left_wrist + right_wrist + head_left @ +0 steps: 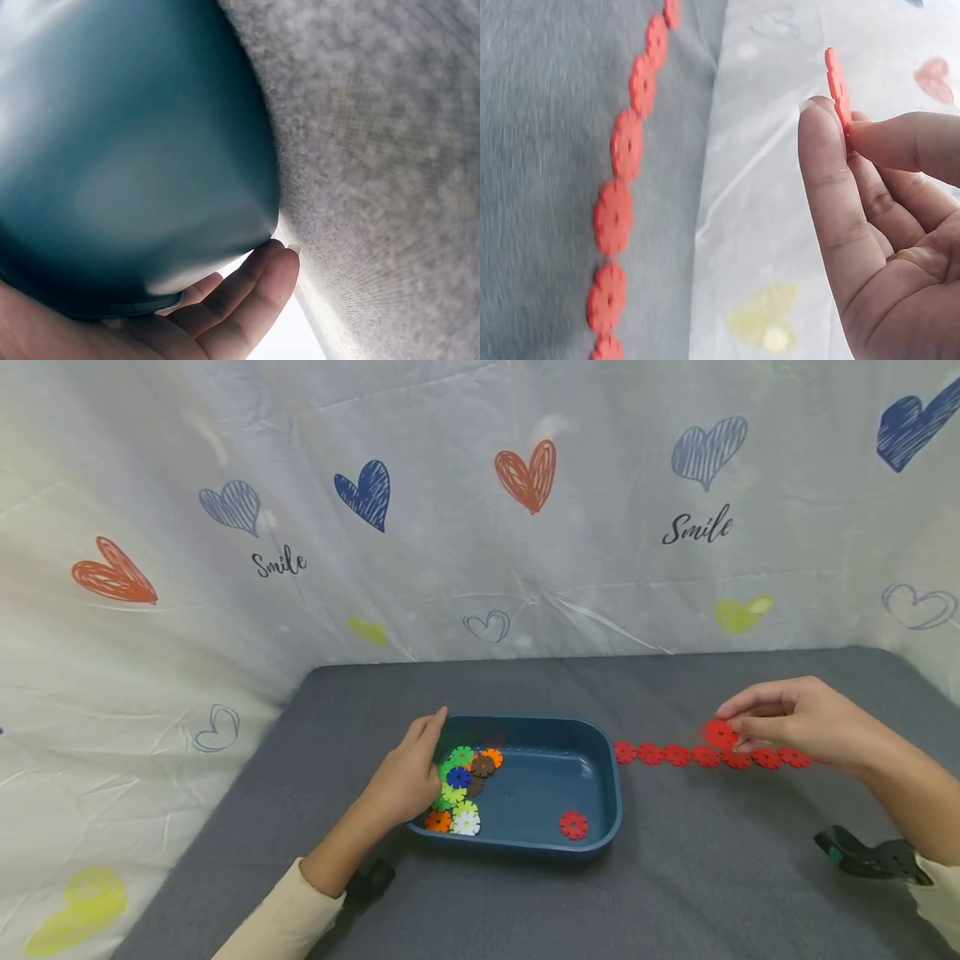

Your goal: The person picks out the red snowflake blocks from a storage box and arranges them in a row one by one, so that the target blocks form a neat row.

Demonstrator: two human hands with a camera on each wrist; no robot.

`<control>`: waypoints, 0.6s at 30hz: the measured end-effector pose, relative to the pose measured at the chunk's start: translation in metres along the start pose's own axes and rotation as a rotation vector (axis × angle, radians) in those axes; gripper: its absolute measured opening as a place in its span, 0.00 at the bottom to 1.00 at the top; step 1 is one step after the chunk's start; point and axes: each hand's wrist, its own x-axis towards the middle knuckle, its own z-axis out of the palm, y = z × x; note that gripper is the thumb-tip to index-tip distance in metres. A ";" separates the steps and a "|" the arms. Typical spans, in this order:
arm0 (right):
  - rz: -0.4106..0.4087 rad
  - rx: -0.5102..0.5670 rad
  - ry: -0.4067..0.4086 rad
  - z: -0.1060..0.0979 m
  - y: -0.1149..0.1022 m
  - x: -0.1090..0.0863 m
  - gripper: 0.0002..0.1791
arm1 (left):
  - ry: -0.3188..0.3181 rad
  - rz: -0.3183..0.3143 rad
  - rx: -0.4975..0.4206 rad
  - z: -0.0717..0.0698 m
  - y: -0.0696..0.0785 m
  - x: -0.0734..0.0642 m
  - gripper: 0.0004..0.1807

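Observation:
Between thumb and forefinger, my right hand [813,727] pinches a red notched plastic disc [838,86], which stands nearly edge-on in the right wrist view. Below that hand runs a row of several red discs [613,217] on the grey cloth, leading away from the tray's right side. My left hand [408,768] grips the left end of a dark blue tray [525,845], its fingers curled along the outer wall in the left wrist view. Green, orange, brown, blue and white discs [459,777] are heaped at the tray's left, and one red disc [573,825] lies at its lower right.
The table [675,893] wears a grey cloth. A white curtain [450,568] printed with hearts hangs behind it and on the left. Black wrist straps [862,856] sit by the forearms.

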 end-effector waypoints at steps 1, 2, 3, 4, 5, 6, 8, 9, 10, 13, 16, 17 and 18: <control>0.012 -0.012 0.010 -0.003 0.002 -0.001 0.17 | 0.000 0.001 -0.001 0.000 0.000 0.000 0.41; 0.022 -0.025 0.025 -0.005 0.004 -0.002 0.18 | -0.001 0.001 -0.001 0.001 0.000 0.000 0.41; 0.026 -0.040 0.037 -0.008 0.007 -0.003 0.17 | -0.001 0.001 -0.003 0.001 -0.001 0.000 0.41; 0.031 -0.053 0.046 -0.011 0.010 -0.004 0.17 | 0.000 0.003 -0.003 0.001 -0.001 0.000 0.41; 0.034 -0.061 0.055 -0.014 0.013 -0.005 0.17 | 0.001 0.004 -0.003 0.001 -0.001 0.000 0.41; 0.039 -0.071 0.064 -0.017 0.016 -0.006 0.17 | 0.002 0.004 -0.003 0.001 -0.001 0.001 0.41; 0.050 -0.084 0.081 -0.021 0.023 -0.007 0.16 | 0.004 0.004 -0.002 0.001 -0.001 0.001 0.41; 0.057 -0.092 0.086 -0.024 0.026 -0.007 0.16 | 0.005 0.004 -0.002 0.001 -0.001 0.001 0.41; 0.068 -0.100 0.088 -0.026 0.029 -0.008 0.17 | 0.005 0.004 -0.002 0.001 -0.001 0.001 0.41; 0.091 -0.125 0.110 -0.033 0.040 -0.007 0.18 | 0.002 0.000 -0.004 0.001 -0.001 0.001 0.42; 0.104 -0.143 0.140 -0.039 0.053 -0.007 0.19 | -0.003 -0.003 -0.007 0.001 0.000 0.001 0.42; 0.107 -0.142 0.146 -0.040 0.057 -0.008 0.20 | -0.004 -0.003 -0.006 0.001 0.000 0.001 0.42; 0.111 -0.139 0.153 -0.042 0.061 -0.008 0.20 | -0.003 -0.003 -0.005 0.001 0.000 0.001 0.42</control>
